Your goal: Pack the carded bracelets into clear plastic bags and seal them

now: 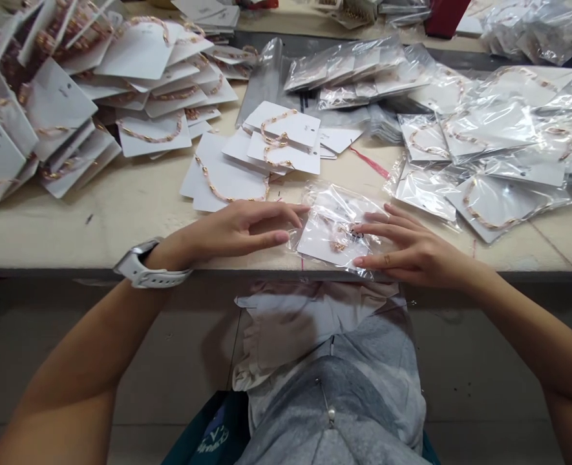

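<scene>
The left hand (pixel 244 226) is palm down with its fingers stretched out and its thumb held apart from them, the tips at the left edge of the bagged card (pixel 327 242); whether they touch the plastic I cannot tell. The right hand (pixel 409 248) is spread, its fingers fanned over the right side of the bagged card, which lies flat at the front edge of the table (pixel 96 239), between the 2 hands. Through the clear film of the bagged card show a small pink and gold piece (pixel 338 244) and some dark print. A white watch (pixel 154 265) circles the left wrist, left of the bagged card. Just beyond the bagged card and to its left lie loose white cards (pixel 227 174), several carrying beaded strands in pink and gold. Farther left of the bagged card, a large heap of carded strands (pixel 140 55) leans and overlaps, some cards tilted on edge. Behind the bagged card, a little to its right, a pink tassel (pixel 370 161) lies on the table, and past it rests a stack of wrapped cards (pixel 358 64). To the right of the bagged card and beyond it spreads a pile of filled bags (pixel 494 142), their film glinting over white cards and strands. Well beyond the bagged card, right of it, stands a red object (pixel 445 16). On the near side of the bagged card, below the table edge, is the person's grey clothing (pixel 334 374), with 1 pearl-like bead (pixel 331 414) hanging over it
</scene>
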### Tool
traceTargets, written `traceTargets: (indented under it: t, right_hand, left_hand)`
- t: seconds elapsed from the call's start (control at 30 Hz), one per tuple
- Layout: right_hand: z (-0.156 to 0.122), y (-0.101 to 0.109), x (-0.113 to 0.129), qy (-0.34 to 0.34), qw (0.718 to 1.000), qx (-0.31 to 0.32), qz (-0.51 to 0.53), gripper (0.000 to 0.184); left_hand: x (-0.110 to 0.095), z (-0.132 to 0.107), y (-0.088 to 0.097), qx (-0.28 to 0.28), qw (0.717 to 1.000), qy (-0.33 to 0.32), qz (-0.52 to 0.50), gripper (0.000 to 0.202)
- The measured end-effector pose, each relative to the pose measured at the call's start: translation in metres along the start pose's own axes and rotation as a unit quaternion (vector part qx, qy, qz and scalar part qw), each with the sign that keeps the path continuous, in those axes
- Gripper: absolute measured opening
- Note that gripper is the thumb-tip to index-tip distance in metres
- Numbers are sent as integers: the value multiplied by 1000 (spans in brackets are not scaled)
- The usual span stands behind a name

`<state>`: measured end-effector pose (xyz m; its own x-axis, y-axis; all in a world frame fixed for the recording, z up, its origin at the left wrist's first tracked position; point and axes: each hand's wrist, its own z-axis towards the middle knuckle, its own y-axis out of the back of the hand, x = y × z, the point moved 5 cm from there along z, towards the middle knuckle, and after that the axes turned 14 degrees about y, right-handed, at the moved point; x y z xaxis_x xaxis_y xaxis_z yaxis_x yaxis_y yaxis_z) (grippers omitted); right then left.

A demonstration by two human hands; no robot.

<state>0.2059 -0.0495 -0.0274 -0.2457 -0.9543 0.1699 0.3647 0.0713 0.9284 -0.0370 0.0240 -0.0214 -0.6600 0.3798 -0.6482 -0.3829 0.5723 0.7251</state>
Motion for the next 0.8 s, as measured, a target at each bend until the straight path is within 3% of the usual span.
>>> traceTargets:
  t: [0.13,0.23,0.33,0.43,0.53,0.63,0.8]
  right_hand:
    - [1,0,1,3,1000,-2,8,35]
    - [3,6,2,-2,999,-46,-5,42]
    - [3,17,4,-11,993,-108,-51,42]
    - [0,27,1,-37,984,-135,-113,38]
    - [-2,33,-10,-91,973,-145,-156,29]
    - [-4,30,-21,-128,968,-133,-173,27]
    - [-6,10,-31,-162,970,-29,-178,32]
  left_hand:
    - [0,5,2,-22,994,8,-104,28]
    - [-2,10,10,-68,987,7,-143,25]
    - [-13,17,24,-135,988,-4,-70,23]
    - [-30,32,34,-161,986,-28,40,25]
    - [-42,58,34,-119,982,-41,139,34]
    - [-47,86,25,-15,977,-35,211,34]
    - [-46,109,22,79,972,-18,220,30]
